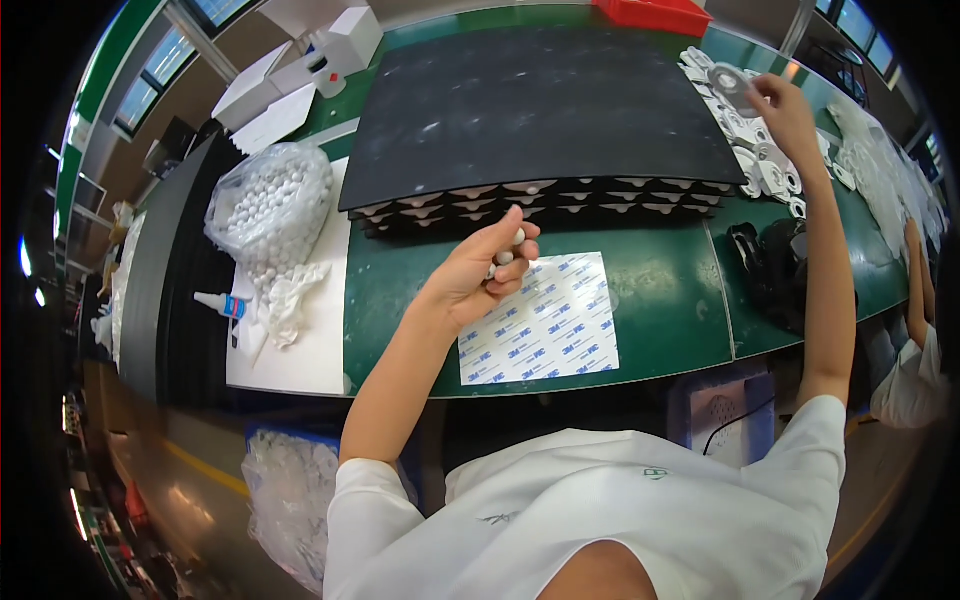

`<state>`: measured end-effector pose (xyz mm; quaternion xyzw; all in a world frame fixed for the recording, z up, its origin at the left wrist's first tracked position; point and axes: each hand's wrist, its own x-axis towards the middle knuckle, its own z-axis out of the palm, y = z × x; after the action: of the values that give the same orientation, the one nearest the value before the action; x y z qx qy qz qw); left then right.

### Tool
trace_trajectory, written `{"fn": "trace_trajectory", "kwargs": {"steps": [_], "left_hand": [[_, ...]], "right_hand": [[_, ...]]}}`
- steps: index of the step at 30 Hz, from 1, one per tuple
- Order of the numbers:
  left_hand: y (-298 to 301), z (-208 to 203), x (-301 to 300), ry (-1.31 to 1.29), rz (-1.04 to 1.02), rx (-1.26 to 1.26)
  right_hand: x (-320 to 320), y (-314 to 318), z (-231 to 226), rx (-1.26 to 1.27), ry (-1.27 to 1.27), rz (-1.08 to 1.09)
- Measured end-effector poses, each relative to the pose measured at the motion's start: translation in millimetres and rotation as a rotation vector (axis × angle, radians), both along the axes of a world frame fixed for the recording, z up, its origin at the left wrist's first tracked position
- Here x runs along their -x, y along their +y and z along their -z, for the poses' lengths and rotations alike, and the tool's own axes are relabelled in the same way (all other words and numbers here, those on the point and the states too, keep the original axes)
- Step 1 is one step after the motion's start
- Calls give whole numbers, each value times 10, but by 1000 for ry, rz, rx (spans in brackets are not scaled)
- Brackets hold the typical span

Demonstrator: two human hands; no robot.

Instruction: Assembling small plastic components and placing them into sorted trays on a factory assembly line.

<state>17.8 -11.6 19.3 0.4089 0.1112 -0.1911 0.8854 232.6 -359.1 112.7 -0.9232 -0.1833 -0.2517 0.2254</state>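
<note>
My left hand is curled around several small white balls, which show between the fingers. It hovers over the left part of a white backing sheet with blue print, lying near the table's front edge. Out to the far right, my right hand pinches a round, pale plastic part with a hole in its middle. That hand is above a heap of similar white plastic parts along the right side of the black trays. The fingertips of my right hand are partly hidden.
Stacked black trays take up the table's middle. To the left are a clear bag of white balls, a small glue bottle and crumpled white material. A black object lies right; beyond it is another person's arm.
</note>
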Motion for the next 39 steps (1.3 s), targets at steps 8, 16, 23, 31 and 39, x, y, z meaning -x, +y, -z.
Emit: {"fn": "trace_trajectory", "kwargs": {"steps": [8,16,23,31,39], "left_hand": [[143,84,-22,-113,-94,97],[134,95,-49,-246,-113,49],[191,121,-37,-252,-225,66],[169,110,-40,-273,-206,93],[166,132,-49,-287,-249,124]], "right_hand": [[1583,1004,608,-747,553,-641],[1852,1480,1171,-814,917,-669],[1923,1624,1246,-669,864,-649],[1925,1625,1301,-599,734,-626],[1989,1637,1264,-424,550,-641]]}}
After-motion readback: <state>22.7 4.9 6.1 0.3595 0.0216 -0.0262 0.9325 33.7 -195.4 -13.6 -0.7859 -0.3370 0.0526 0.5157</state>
